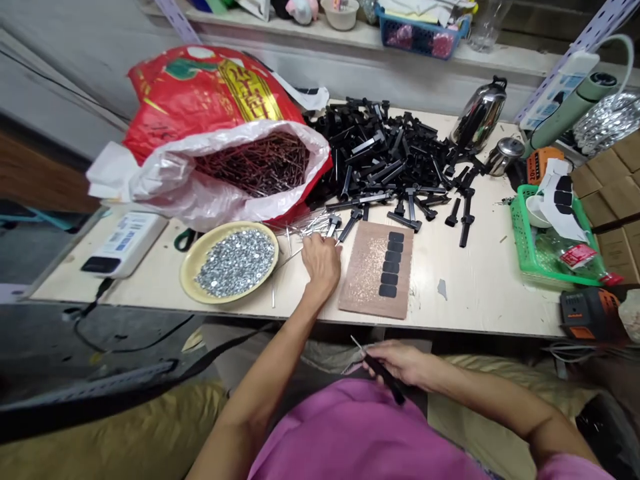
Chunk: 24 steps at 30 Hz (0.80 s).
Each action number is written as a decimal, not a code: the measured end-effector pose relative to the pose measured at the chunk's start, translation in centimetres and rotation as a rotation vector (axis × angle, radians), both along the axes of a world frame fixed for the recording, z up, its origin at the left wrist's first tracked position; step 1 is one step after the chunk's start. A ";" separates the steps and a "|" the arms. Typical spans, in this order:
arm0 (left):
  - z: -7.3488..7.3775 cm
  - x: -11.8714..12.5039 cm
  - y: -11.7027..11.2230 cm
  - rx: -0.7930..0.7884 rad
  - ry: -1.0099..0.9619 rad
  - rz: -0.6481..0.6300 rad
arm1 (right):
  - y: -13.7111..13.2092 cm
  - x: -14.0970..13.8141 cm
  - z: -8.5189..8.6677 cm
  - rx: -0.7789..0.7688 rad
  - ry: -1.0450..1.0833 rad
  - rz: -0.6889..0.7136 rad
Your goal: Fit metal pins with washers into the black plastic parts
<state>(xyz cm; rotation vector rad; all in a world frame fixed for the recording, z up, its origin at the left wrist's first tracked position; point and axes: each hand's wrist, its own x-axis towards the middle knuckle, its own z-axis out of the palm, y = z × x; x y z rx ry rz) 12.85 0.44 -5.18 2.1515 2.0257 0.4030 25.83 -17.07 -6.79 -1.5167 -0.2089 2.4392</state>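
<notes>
My left hand (321, 263) reaches over the table with bent fingers, down among thin metal pins (313, 227) and a few black T-shaped plastic pieces (350, 225). Its fingertips are partly hidden, and what they pinch I cannot make out. Close to my lap, my right hand (400, 363) is closed around a black-handled tool (384, 377) with a thin metal shaft pointing up and left. Between the hands and the pile lies a brown board (365, 293) bearing a column of black rounded patches (391, 262). Left of my left hand, a yellow bowl (187, 283) holds small silvery metal pieces (235, 263).
A red bag (180, 93) of long thin rods (260, 163) lies open at the back left. Behind the board spreads a heap of black plastic pieces (385, 147). A green basket (525, 257), a steel flask (480, 113) and a white box (127, 243) stand around.
</notes>
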 end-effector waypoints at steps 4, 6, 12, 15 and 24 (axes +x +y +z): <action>-0.6 -0.6 0.3 -0.013 -0.135 0.008 | 2.2 -2.4 -4.2 0.139 -0.015 -0.017; -0.5 -1.1 0.6 0.004 -0.214 0.004 | 2.3 -3.1 -4.2 0.203 0.014 -0.044; 2.8 -2.8 -0.7 0.205 -0.362 0.003 | -1.2 -2.7 2.7 0.822 -0.128 0.067; 5.0 -4.2 -3.4 0.221 -0.465 -0.076 | 1.2 -1.0 5.8 1.735 -0.712 0.186; 4.9 -11.2 -5.0 0.148 -0.641 -0.090 | 11.4 -2.3 7.0 2.412 -1.434 0.649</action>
